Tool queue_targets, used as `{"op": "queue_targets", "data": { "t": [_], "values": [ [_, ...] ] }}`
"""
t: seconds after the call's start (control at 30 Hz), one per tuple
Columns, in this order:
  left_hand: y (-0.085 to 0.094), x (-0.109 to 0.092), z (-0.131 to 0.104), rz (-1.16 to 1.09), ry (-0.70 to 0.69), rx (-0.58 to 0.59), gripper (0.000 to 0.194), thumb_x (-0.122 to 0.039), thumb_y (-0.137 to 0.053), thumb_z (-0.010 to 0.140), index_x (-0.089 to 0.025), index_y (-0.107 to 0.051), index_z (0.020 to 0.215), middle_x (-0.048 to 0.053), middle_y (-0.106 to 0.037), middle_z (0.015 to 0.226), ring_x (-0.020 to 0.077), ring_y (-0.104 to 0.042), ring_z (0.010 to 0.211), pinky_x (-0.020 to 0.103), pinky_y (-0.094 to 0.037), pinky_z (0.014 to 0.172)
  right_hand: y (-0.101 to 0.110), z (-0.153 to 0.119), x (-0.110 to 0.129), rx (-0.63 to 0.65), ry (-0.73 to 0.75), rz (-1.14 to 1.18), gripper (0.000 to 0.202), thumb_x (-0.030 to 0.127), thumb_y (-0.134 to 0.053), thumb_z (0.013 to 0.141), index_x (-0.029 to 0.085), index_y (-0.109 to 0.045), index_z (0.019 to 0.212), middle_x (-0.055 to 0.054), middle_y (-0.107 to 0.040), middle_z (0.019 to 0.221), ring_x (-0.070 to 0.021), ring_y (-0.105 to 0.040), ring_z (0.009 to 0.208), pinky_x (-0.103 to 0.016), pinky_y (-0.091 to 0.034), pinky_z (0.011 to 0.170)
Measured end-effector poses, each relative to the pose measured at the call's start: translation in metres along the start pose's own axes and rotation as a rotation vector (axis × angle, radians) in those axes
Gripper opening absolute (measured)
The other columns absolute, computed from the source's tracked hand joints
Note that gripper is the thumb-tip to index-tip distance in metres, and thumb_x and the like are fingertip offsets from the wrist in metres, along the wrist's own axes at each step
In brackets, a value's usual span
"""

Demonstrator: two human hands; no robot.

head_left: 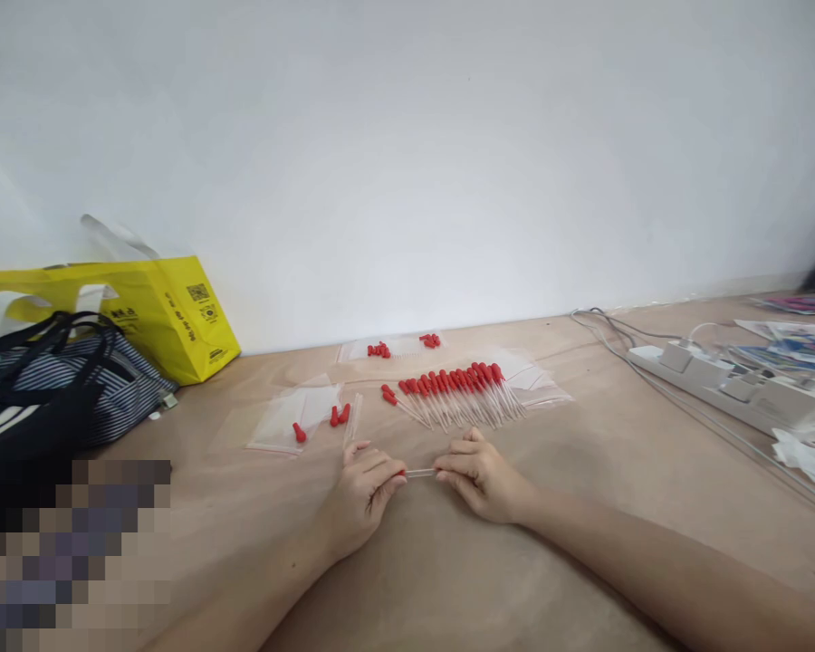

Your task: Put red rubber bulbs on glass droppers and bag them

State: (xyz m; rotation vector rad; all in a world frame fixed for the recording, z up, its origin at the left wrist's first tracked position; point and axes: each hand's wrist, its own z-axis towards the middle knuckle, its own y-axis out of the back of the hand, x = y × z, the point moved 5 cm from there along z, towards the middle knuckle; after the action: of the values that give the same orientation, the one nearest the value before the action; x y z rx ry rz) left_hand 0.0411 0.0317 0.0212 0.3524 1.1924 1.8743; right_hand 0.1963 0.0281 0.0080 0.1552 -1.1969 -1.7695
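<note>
1. Far left, a yellow shopping bag [177,312] with pale handles stands against the white wall [407,163], a black and striped bag [139,389] slumped in front of it.
2. Next, clear plastic bags [272,421] lie flat on the brown tabletop [584,534], with a loose red bulb [300,433] on them and two more beside their right edge.
3. The left hand [367,487] comes in from below, palm down, fingers curled; its grip pinches the red end of a dropper, mostly covered by fingertips.
4. That dropper [419,473], a thin, clear, shiny tube with a red tip, lies level between the two hands, nearer the person than the rest.
5. Beyond it, a tight row of finished droppers [458,394] shows glossy red bulbs toward the wall, clear stems slanting nearer and rightward; small red bulbs [380,349] lie behind.
6. The right hand [481,475] reaches in from the lower right, knuckles up; its grip pinches the clear tube between thumb and fingers.
7. Far right: a white power strip [693,389] with plugs, grey cables, crumpled tissue [808,457] and printed papers [808,344].
</note>
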Motion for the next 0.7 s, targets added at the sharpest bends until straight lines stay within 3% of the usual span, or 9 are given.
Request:
{"op": "queue_targets", "data": {
  "t": [0.2, 0.43, 0.7],
  "values": [
    [-0.003, -0.004, 0.002, 0.001, -0.013, 0.0, 0.022, -0.021, -0.034, 0.086, -0.018, -0.053, 0.075, -0.001, -0.058, 0.064, 0.013, -0.054, 0.064, 0.035, -0.03, 0.083, -0.006, 0.001, 0.002, -0.045, 0.034, -0.03, 0.022, 0.018, -0.037, 0.085, 0.015, -0.059, 0.083, -0.003, -0.058, 0.068, -0.0116, -0.049, 0.064, -0.028, -0.026, 0.066],
    [-0.004, 0.011, 0.001, -0.075, 0.109, 0.055, 0.019, -0.032, -0.04, 0.084, -0.02, -0.055, 0.081, -0.001, -0.064, 0.072, 0.0139, -0.057, 0.067, 0.039, -0.029, 0.086, -0.003, 0.006, -0.001, 0.006, 0.003, -0.059, 0.019, 0.021, -0.041, 0.085, 0.017, -0.06, 0.087, -0.001, -0.061, 0.073, -0.0115, -0.051, 0.068, -0.028, -0.024, 0.067],
    [-0.004, 0.011, 0.0, -0.148, 0.155, 0.02, 0.016, -0.026, -0.045, 0.082, -0.022, -0.06, 0.082, -0.001, -0.067, 0.074, 0.0132, -0.059, 0.066, 0.04, -0.031, 0.089, -0.004, 0.009, 0.002, -0.01, -0.009, -0.187, 0.016, 0.022, -0.046, 0.082, 0.019, -0.062, 0.08, -0.001, -0.058, 0.066, -0.0131, -0.044, 0.07, -0.028, -0.023, 0.065]
  ]
}}
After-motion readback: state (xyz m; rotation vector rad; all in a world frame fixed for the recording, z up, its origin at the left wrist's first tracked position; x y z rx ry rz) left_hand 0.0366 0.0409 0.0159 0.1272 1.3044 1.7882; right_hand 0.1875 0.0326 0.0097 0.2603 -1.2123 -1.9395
